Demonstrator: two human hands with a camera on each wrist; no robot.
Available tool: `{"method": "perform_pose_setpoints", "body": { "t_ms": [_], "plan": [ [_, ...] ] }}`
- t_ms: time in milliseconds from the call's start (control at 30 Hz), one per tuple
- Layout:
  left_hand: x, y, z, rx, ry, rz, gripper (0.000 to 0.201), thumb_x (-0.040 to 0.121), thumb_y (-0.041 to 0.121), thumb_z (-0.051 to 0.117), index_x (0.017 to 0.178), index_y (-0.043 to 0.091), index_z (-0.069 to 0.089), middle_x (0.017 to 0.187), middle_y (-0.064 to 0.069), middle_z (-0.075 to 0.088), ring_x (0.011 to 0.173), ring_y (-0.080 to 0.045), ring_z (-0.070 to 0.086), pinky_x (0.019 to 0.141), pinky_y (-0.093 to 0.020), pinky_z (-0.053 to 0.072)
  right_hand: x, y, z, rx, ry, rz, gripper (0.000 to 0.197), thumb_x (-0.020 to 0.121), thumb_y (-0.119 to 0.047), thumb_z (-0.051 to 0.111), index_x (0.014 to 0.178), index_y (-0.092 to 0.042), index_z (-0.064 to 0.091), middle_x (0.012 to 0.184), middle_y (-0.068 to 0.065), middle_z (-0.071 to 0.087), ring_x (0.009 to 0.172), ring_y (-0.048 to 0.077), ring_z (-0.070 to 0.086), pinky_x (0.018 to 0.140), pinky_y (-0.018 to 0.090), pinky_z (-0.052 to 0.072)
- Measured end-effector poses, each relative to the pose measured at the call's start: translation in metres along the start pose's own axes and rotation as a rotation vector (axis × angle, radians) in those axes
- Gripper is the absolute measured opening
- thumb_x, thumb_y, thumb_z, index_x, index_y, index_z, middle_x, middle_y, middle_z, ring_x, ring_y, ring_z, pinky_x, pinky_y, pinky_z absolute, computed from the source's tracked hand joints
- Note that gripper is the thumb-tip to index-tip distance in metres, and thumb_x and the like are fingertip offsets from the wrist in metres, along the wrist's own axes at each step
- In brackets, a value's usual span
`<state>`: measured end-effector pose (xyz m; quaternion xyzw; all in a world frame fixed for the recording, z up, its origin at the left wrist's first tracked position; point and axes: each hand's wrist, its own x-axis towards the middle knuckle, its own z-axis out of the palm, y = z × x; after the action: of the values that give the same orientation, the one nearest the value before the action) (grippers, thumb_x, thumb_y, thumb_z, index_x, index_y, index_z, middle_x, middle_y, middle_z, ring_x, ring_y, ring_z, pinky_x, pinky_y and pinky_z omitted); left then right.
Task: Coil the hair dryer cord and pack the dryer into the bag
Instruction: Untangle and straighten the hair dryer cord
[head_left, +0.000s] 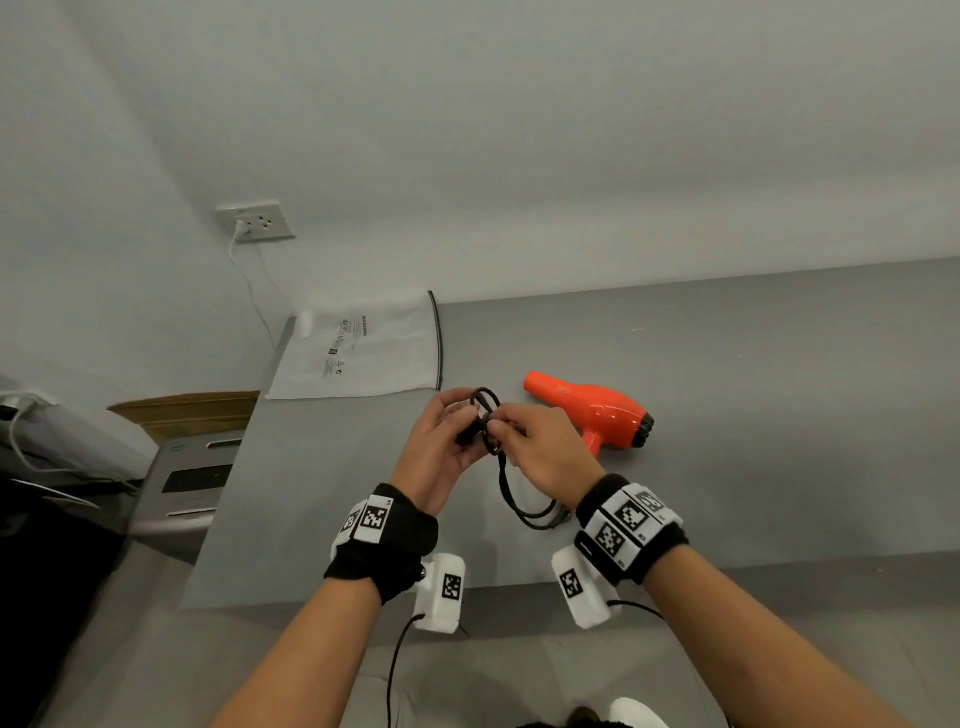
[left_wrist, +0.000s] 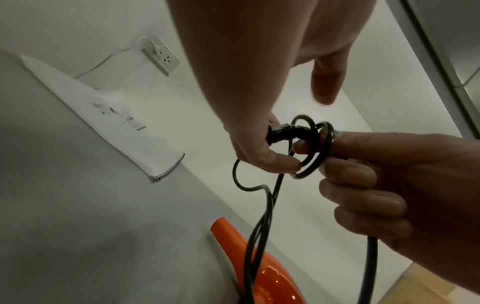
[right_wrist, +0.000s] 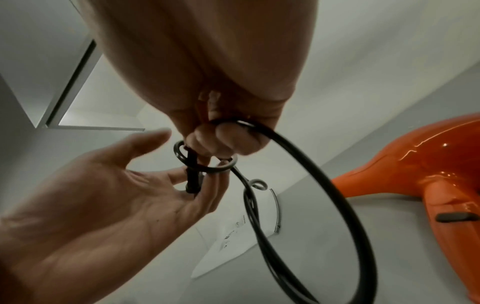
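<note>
An orange hair dryer (head_left: 592, 408) lies on its side on the grey table (head_left: 753, 441), just right of my hands. Its black cord (head_left: 506, 488) runs from under my right wrist up to a few small loops (head_left: 485, 402) held between both hands. My left hand (head_left: 465, 423) pinches the black plug (left_wrist: 279, 131) at the loops' end. My right hand (head_left: 501, 428) grips the loops (right_wrist: 207, 164), fingers curled round them. The white bag (head_left: 358, 353) lies flat at the table's far left corner, its dark-edged mouth toward the dryer.
A wall socket (head_left: 255, 221) with a white cable plugged in sits above the bag. Left of the table stand a cardboard box (head_left: 187, 410) and a grey appliance (head_left: 192, 483). Bare table stretches right of the dryer.
</note>
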<state>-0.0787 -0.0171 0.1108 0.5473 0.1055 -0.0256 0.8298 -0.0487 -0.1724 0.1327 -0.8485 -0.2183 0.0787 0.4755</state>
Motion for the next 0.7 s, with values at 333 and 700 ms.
{"method": "perform_pose_setpoints", "body": {
  "t_ms": [333, 700],
  "plan": [
    [0.006, -0.003, -0.018, 0.504, 0.329, 0.027, 0.019, 0.102, 0.019, 0.053, 0.111, 0.006, 0.064, 0.097, -0.014, 0.074, 0.066, -0.029, 0.077, 0.059, -0.030, 0.062, -0.011, 0.027, -0.016, 0.120, 0.040, 0.032, 0.017, 0.097, -0.013, 0.058, 0.088, -0.008, 0.073, 0.046, -0.011, 0.044, 0.045, 0.007, 0.037, 0.048, 0.022, 0.031],
    [0.017, 0.008, -0.060, 0.522, 0.462, -0.020, 0.018, 0.102, 0.022, 0.053, 0.097, 0.007, 0.063, 0.083, -0.009, 0.065, 0.054, -0.018, 0.063, 0.057, -0.030, 0.056, 0.014, 0.097, -0.087, 0.272, 0.396, 0.437, 0.028, 0.098, -0.011, 0.053, 0.073, -0.011, 0.066, 0.050, 0.004, 0.042, 0.032, 0.009, 0.033, 0.037, 0.018, 0.029]
  ]
}}
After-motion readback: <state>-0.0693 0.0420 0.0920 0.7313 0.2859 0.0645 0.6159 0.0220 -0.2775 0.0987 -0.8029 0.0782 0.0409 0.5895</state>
